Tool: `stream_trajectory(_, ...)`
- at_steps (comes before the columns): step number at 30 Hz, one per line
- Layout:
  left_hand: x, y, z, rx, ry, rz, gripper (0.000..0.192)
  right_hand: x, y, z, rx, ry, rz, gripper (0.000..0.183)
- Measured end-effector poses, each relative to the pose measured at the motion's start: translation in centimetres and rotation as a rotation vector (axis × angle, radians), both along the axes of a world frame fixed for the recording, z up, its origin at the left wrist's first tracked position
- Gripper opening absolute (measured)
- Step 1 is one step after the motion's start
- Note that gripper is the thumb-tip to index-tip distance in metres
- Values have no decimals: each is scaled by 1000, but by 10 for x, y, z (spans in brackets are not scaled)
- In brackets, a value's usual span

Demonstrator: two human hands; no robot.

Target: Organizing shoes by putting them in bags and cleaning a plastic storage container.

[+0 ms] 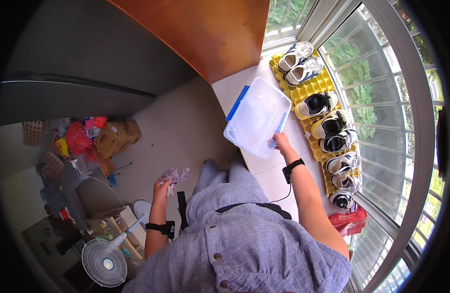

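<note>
My right hand [281, 143] grips the near right edge of a clear plastic lid or shallow container [257, 117] with blue clips. It is held over the white tiled ledge; whether it touches the tiles I cannot tell. A crumpled pale purple cloth [175, 177] is bunched in my left hand [162, 188], off to the left above the floor. Black straps with small devices circle both forearms.
Several shoes [316, 104] stand on yellow egg trays [309, 86] along the barred window. A red bag [349, 221] lies at their near end. A brown wooden panel [225, 33] borders the ledge. Cardboard boxes [117, 139], bags and a white fan [104, 262] are at left.
</note>
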State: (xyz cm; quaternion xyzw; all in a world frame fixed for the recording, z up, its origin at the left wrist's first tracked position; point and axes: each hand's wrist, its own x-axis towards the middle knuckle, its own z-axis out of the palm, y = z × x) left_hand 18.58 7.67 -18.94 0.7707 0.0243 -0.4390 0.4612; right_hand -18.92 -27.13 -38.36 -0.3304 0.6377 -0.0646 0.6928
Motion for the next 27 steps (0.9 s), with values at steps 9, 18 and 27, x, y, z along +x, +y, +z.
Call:
stream_trajectory(9,28,-27,-43,-149,125,-169,31,-99,41,95,-390,177,144,56)
stream_trajectory(18,20,-104,-2,-434,218,-442,27,0,85,223,-611,-19,41,59)
stream_trajectory(27,51,-154,61,-353,-780,-640,54,137,119,255,-808,103,221,71)
